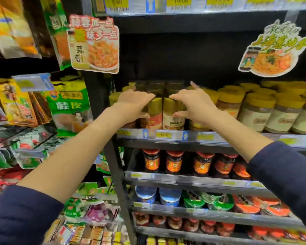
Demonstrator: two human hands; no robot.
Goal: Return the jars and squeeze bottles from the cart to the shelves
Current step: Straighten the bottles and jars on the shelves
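Note:
Two gold-lidded jars stand side by side at the front edge of the middle shelf (219, 138). My left hand (134, 105) wraps the red-labelled jar (155, 119), fingers over its lid and thumb on its side. My right hand (194, 105) holds the white-labelled jar (173, 121) by its lid, a finger on top and the thumb below, while the other fingers are spread and one points up. Dark-lidded jars (155, 85) stand behind them. The cart is out of view.
More gold-lidded jars (258, 110) fill the shelf to the right. Red-lidded sauce jars (173, 161) line the shelf below, with tubs and small jars lower down. Hanging spice packets (67, 103) crowd the left side. Paper signs (95, 45) hang above.

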